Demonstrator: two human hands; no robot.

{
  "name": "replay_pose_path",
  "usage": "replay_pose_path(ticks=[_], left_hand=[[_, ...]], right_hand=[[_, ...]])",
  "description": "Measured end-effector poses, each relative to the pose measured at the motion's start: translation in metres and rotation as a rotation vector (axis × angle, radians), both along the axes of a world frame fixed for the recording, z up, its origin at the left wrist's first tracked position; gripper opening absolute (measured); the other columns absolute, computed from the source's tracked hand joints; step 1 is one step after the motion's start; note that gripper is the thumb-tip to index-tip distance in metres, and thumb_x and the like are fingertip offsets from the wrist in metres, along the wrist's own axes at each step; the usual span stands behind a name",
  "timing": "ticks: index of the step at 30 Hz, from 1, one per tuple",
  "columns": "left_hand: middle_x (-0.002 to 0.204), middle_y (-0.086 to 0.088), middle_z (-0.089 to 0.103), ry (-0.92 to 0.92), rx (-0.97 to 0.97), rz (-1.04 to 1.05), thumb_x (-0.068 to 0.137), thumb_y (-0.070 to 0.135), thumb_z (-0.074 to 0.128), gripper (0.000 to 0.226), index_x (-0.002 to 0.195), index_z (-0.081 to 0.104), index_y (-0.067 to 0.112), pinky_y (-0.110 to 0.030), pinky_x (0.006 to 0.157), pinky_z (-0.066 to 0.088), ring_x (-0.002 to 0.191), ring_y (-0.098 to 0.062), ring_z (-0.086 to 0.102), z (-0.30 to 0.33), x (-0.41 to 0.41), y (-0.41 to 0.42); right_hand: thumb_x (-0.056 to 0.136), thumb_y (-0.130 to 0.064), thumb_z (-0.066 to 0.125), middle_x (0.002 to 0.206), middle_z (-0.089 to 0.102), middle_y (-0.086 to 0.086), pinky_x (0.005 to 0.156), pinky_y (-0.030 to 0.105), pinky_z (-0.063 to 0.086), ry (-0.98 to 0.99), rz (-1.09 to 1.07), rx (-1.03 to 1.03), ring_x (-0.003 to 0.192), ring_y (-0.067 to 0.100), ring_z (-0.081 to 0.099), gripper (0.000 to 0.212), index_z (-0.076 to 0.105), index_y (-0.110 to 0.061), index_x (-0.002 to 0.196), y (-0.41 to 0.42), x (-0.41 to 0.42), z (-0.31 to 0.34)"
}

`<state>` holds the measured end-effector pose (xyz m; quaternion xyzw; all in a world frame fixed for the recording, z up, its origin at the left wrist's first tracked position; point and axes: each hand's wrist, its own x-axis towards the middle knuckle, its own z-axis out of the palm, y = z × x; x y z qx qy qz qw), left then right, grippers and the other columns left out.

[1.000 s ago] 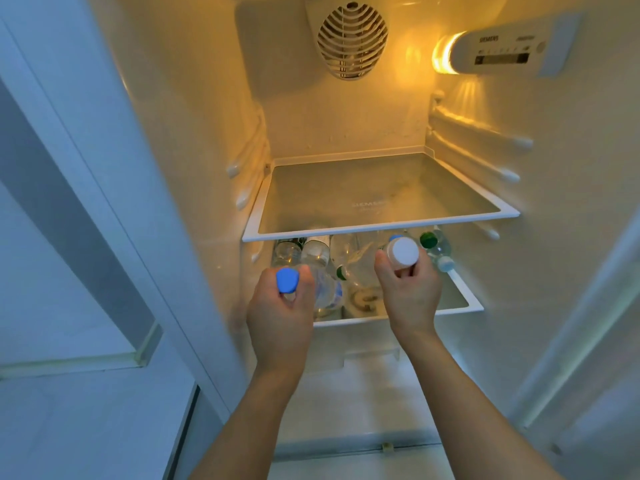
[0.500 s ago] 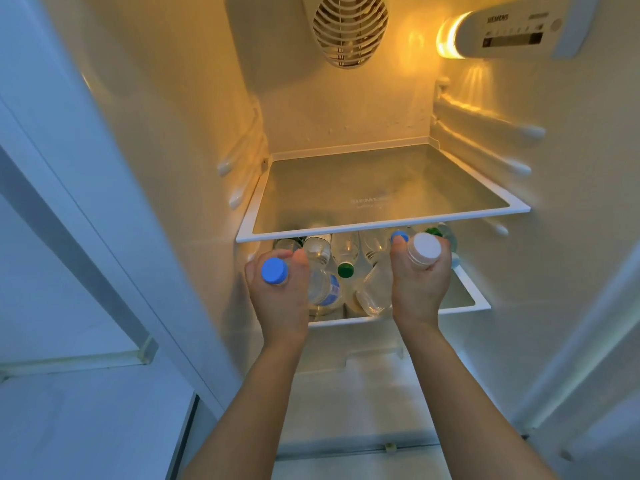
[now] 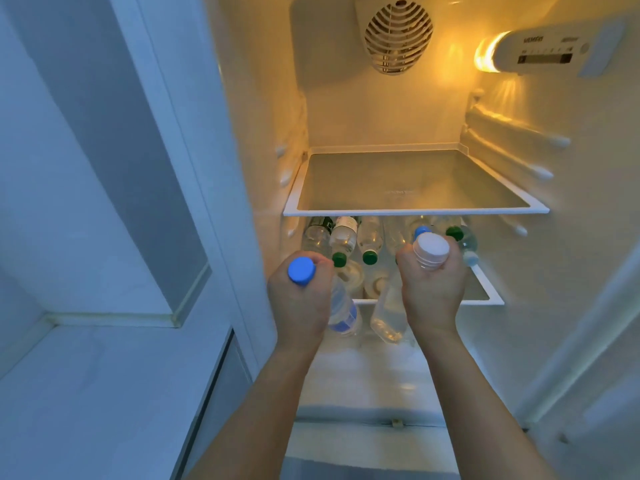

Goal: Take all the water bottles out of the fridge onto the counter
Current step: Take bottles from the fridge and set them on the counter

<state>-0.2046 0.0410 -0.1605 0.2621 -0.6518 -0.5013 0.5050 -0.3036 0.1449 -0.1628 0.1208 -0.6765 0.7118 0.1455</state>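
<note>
A round slatted fan vent (image 3: 397, 38) sits high on the back wall of the compartment. To its right, on the right wall, a white control panel (image 3: 550, 51) carries a dark display strip and small printed lettering, too blurred to read. A lit lamp (image 3: 485, 53) glows amber at the panel's left end. Below, a glass shelf (image 3: 414, 212) with a white frame spans the compartment wall to wall, with nothing standing on it. Moulded shelf rails (image 3: 540, 173) project from the right wall; matching ones (image 3: 286, 176) show on the left wall. A pale panelled surface (image 3: 104, 168) stands left of the compartment.
</note>
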Motion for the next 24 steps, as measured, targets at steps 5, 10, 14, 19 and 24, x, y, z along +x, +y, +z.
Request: replay_pose_path(ticks=[5, 10, 14, 19, 24], left_hand=[[0.066, -0.011, 0.062, -0.031, 0.036, 0.017, 0.073, 0.018, 0.063, 0.011, 0.068, 0.066, 0.008, -0.025, 0.057, 0.046, 0.068, -0.027, 0.058, -0.004, 0.064, 0.010], [0.066, -0.008, 0.065, -0.075, 0.114, 0.076, 0.069, 0.022, 0.062, 0.014, 0.067, 0.067, 0.009, -0.030, 0.061, 0.049, 0.068, -0.026, 0.060, -0.004, 0.144, 0.014], [0.063, -0.010, 0.062, -0.146, 0.111, 0.171, 0.070, 0.021, 0.063, 0.013, 0.066, 0.066, 0.008, -0.035, 0.059, 0.049, 0.064, -0.028, 0.057, -0.007, 0.210, 0.012], [0.063, -0.005, 0.053, -0.167, 0.273, 0.284, 0.077, 0.007, 0.066, 0.010, 0.072, 0.061, -0.001, -0.029, 0.059, 0.042, 0.061, -0.013, 0.047, -0.016, 0.309, 0.005], [0.067, -0.017, 0.053, -0.186, 0.322, 0.378, 0.076, 0.010, 0.066, 0.018, 0.076, 0.057, -0.006, -0.032, 0.060, 0.040, 0.063, -0.016, 0.046, -0.018, 0.378, 0.019]], right_hand=[[0.064, -0.037, 0.063, 0.068, 0.056, -0.009, 0.062, 0.027, 0.043, 0.024, 0.119, 0.018, 0.065, 0.011, 0.052, 0.018, 0.052, -0.029, 0.075, 0.001, 0.059, 0.007], [0.071, -0.033, 0.069, 0.070, 0.058, -0.010, 0.061, 0.023, 0.041, 0.019, 0.220, 0.067, 0.064, 0.001, 0.053, 0.017, 0.053, -0.031, 0.076, -0.004, 0.132, 0.007], [0.078, -0.015, 0.070, 0.071, 0.059, -0.011, 0.060, 0.023, 0.042, -0.031, 0.309, 0.123, 0.063, -0.003, 0.053, 0.022, 0.053, -0.030, 0.077, -0.010, 0.188, -0.001], [0.079, -0.016, 0.067, 0.071, 0.056, -0.005, 0.059, 0.021, 0.042, -0.058, 0.519, 0.204, 0.059, 0.000, 0.049, 0.015, 0.052, -0.019, 0.080, -0.027, 0.278, -0.014], [0.079, -0.012, 0.068, 0.070, 0.056, -0.003, 0.052, 0.008, 0.037, -0.039, 0.744, 0.213, 0.057, -0.001, 0.049, 0.014, 0.054, -0.011, 0.082, -0.039, 0.336, -0.016]])
